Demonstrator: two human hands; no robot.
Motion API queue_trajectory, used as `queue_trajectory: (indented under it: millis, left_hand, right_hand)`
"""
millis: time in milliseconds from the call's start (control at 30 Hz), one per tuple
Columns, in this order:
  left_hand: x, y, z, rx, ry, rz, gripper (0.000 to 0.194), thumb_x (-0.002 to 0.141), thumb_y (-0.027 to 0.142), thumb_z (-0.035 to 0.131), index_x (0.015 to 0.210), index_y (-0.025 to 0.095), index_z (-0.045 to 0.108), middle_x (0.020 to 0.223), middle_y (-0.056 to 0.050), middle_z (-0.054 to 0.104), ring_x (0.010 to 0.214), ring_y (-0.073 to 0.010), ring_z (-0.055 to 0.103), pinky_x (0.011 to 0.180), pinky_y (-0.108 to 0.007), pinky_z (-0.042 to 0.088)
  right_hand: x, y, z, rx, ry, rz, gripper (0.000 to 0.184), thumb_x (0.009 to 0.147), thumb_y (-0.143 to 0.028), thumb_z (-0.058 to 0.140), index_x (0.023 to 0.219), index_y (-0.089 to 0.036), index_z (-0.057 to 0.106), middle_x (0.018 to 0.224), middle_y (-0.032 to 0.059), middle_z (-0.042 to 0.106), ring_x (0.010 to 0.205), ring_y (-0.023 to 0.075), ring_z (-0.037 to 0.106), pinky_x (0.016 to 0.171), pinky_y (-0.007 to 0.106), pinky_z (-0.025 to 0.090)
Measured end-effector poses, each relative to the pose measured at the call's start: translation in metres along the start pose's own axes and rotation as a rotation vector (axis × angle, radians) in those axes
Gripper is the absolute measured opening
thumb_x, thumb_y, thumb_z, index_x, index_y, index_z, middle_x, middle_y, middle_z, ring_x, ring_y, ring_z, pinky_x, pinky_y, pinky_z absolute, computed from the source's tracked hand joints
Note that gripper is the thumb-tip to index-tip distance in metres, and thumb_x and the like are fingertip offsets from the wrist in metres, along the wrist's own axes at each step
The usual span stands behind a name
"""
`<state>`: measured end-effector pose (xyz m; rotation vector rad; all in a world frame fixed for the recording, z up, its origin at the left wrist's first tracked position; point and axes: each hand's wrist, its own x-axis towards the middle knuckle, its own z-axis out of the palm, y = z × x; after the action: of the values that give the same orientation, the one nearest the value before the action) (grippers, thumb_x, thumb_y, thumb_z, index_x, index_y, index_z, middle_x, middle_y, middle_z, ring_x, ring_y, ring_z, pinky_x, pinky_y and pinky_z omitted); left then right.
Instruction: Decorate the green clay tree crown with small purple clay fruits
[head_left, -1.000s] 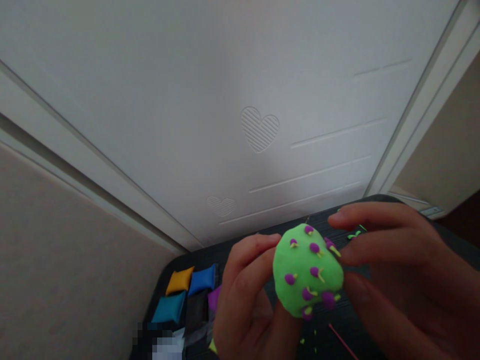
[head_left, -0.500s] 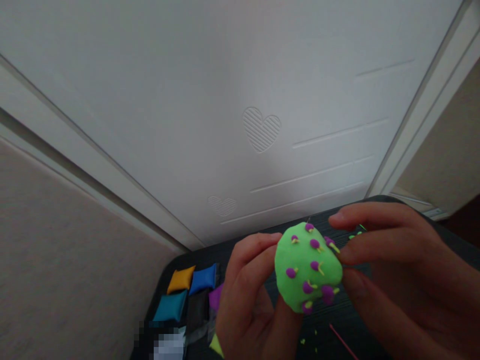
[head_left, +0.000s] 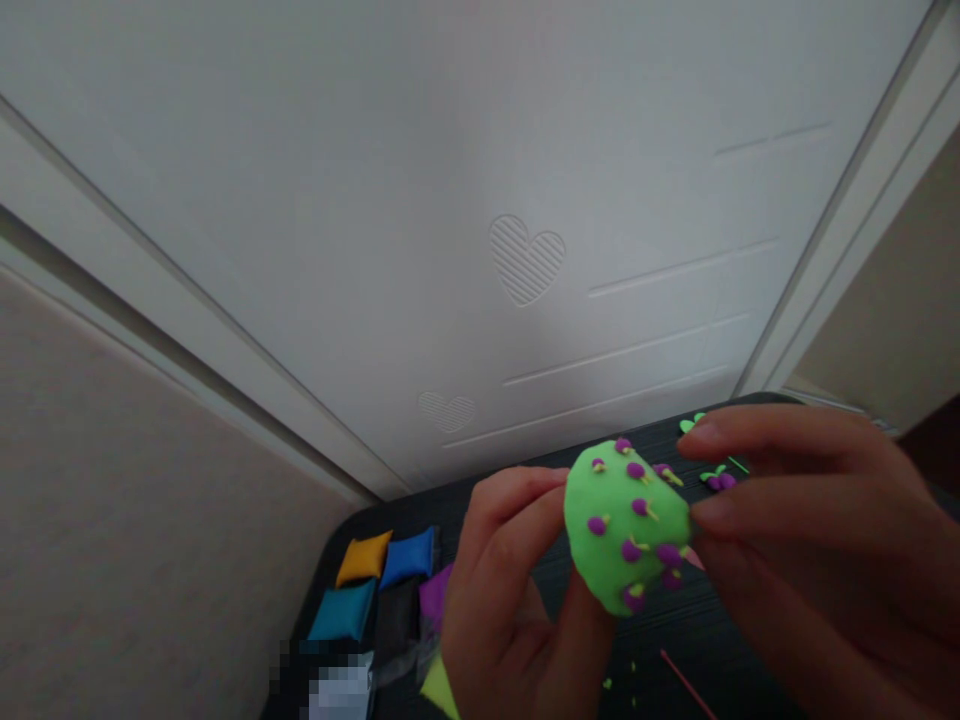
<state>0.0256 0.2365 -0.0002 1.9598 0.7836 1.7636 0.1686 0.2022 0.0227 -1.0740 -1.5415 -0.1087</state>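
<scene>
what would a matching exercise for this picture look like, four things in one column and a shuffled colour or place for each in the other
1. spotted dome
2. thin stick
3. large heart
4. packet just left of the blue packet

A. grooved into the white panel
B. orange
C. pinkish, lying on the dark table
D. bright green, between the left hand and the right hand

Pairs: 1-D, 2-C, 3-A, 4-B
</scene>
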Motion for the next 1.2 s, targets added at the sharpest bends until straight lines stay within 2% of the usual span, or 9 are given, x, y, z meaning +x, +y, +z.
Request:
queue_trajectory:
  millis: [233, 400, 500, 700, 833, 967, 1200]
  left_hand:
    - [0.003, 0.002, 0.001, 0.022, -0.004, -0.013, 0.032, 0.065, 0.008, 0.063, 0.095, 0.017, 0.062, 0.095, -0.004, 0.060, 0.086, -0.0155, 0.056, 0.070, -0.025, 0.047]
    - [0.002, 0.002, 0.002, 0.019, 0.024, -0.082, 0.027, 0.067, 0.012, 0.063, 0.093, 0.019, 0.063, 0.093, -0.005, 0.061, 0.085, -0.0176, 0.058, 0.070, -0.028, 0.049]
    - [0.001, 0.002, 0.002, -0.021, 0.030, -0.116, 0.029, 0.067, 0.011, 0.062, 0.094, 0.021, 0.062, 0.094, -0.005, 0.061, 0.085, -0.0177, 0.058, 0.071, -0.029, 0.050]
    - [0.002, 0.005, 0.004, -0.088, -0.006, -0.191, 0.028, 0.071, 0.010, 0.058, 0.096, 0.022, 0.062, 0.090, -0.004, 0.062, 0.081, -0.0155, 0.059, 0.070, -0.027, 0.049]
    - [0.003, 0.003, 0.002, -0.117, -0.084, -0.121, 0.033, 0.071, 0.008, 0.057, 0.100, 0.023, 0.060, 0.091, -0.004, 0.062, 0.083, -0.0161, 0.059, 0.068, -0.026, 0.049]
    - [0.004, 0.002, 0.000, -0.083, -0.068, -0.092, 0.034, 0.069, 0.008, 0.058, 0.100, 0.022, 0.061, 0.091, -0.003, 0.062, 0.083, -0.0157, 0.058, 0.066, -0.024, 0.049]
    - [0.003, 0.002, -0.001, -0.040, -0.078, -0.100, 0.034, 0.069, 0.009, 0.058, 0.100, 0.023, 0.061, 0.090, -0.004, 0.063, 0.079, -0.0158, 0.058, 0.064, -0.026, 0.051]
  right_hand:
    - [0.000, 0.000, -0.002, -0.013, -0.002, 0.042, 0.011, 0.077, -0.029, 0.052, 0.085, -0.029, 0.059, 0.099, -0.0012, 0.055, 0.085, 0.0134, 0.056, 0.067, 0.024, 0.050]
    - [-0.001, -0.001, 0.001, 0.032, -0.010, 0.062, 0.013, 0.076, -0.023, 0.053, 0.086, -0.028, 0.060, 0.098, 0.0010, 0.056, 0.086, 0.0154, 0.056, 0.069, 0.026, 0.050]
    - [-0.001, 0.000, 0.001, 0.032, 0.025, 0.095, 0.012, 0.077, -0.026, 0.052, 0.086, -0.028, 0.060, 0.099, 0.0005, 0.056, 0.088, 0.0158, 0.055, 0.071, 0.026, 0.049]
    - [0.000, -0.003, 0.001, 0.030, -0.026, 0.081, 0.027, 0.075, -0.018, 0.052, 0.098, -0.029, 0.059, 0.102, 0.0010, 0.056, 0.089, 0.0165, 0.055, 0.073, 0.028, 0.048]
    - [0.001, -0.013, 0.010, 0.027, 0.111, 0.230, 0.022, 0.078, -0.015, 0.047, 0.087, -0.027, 0.062, 0.098, -0.0002, 0.057, 0.087, 0.0142, 0.055, 0.075, 0.026, 0.047]
    - [0.001, -0.015, 0.013, 0.042, 0.100, 0.231, 0.020, 0.077, -0.015, 0.049, 0.086, -0.027, 0.063, 0.097, -0.0014, 0.058, 0.088, 0.0129, 0.055, 0.076, 0.024, 0.047]
    - [0.000, -0.008, 0.004, 0.061, 0.061, 0.196, 0.021, 0.076, -0.015, 0.051, 0.090, -0.026, 0.063, 0.100, 0.0005, 0.057, 0.089, 0.0148, 0.056, 0.079, 0.026, 0.047]
